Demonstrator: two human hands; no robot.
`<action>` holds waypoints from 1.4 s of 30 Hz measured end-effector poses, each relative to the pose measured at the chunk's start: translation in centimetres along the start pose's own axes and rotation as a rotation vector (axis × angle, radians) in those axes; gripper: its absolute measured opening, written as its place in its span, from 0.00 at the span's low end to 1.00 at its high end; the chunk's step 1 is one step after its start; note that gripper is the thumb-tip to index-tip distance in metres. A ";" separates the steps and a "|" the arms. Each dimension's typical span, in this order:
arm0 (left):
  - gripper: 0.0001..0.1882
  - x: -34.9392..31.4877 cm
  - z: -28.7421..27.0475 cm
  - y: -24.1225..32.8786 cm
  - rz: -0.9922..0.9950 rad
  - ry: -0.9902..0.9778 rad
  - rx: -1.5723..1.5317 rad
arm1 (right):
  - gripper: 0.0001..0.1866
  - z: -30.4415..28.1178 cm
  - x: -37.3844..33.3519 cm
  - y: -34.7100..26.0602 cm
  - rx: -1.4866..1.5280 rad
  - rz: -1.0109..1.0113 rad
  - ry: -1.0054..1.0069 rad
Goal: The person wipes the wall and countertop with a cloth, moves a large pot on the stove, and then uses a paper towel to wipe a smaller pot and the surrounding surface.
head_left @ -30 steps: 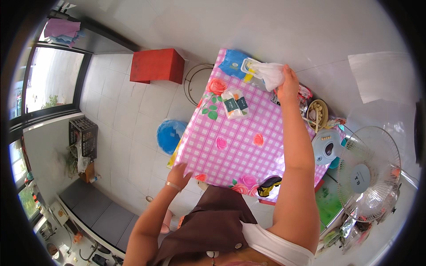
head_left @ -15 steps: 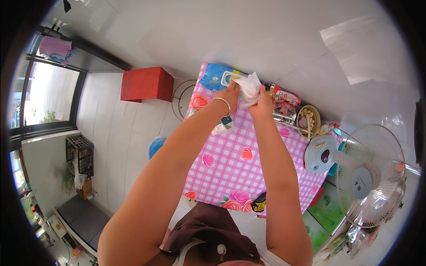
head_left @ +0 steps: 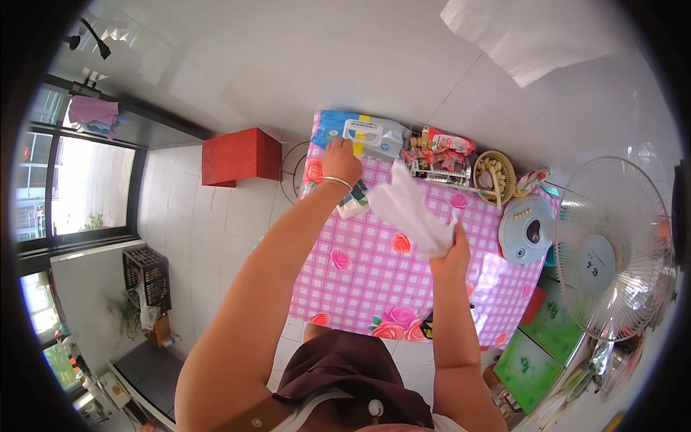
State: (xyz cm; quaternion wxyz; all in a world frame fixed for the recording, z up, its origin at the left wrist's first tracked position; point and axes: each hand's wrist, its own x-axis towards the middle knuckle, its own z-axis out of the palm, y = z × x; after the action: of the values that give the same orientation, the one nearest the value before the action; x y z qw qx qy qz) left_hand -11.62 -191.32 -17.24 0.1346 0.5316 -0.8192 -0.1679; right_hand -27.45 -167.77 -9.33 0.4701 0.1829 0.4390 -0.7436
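A pack of wet wipes (head_left: pixel 392 138), blue and grey with a white lid, lies at the table's far edge by the wall. My left hand (head_left: pixel 341 163), with a bangle at the wrist, has its bent fingers on the near edge of the pack, just below the lid. In my right hand (head_left: pixel 452 252) a white wipe (head_left: pixel 412 212) is gripped at one corner, and the rest hangs loosely over the checked tablecloth (head_left: pixel 360 281). A small white-and-green packet (head_left: pixel 354 200) lies under my left wrist, partly hidden.
Right of the wipes stand a tray of red packets (head_left: pixel 443 155), a round basket (head_left: pixel 495 173) of pale pieces, a light blue appliance (head_left: pixel 525 230) and a fan (head_left: pixel 604 248). Left of the table are a red box (head_left: pixel 241 157) and a black crate (head_left: pixel 147 277).
My right hand has drawn the wipe away from the pack, toward me and to the right, and the wipe has spread out. My left hand has shifted left and slightly nearer, onto the pack's edge.
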 end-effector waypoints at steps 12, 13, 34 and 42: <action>0.35 2.2 2.1 1.7 0.096 -0.234 0.330 | 0.15 -21.3 -13.2 8.5 -0.137 0.252 0.228; 0.34 2.4 2.1 1.7 0.099 -0.220 0.307 | 0.15 -21.4 -13.7 8.5 -0.133 0.272 0.226; 0.17 -5.5 1.4 0.5 0.430 -0.307 0.081 | 0.08 -27.8 -28.2 3.0 -0.046 -0.054 0.403; 0.17 -28.3 1.2 -2.0 0.734 -0.669 0.025 | 0.16 -30.2 -42.8 1.5 0.264 -0.327 0.275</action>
State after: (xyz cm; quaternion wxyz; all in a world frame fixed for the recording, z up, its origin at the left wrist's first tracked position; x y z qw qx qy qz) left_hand 0.84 -166.04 -20.37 -0.0918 0.1267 -0.9525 -0.2611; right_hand -9.37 -120.04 2.70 0.2515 0.2685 0.4217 -0.8287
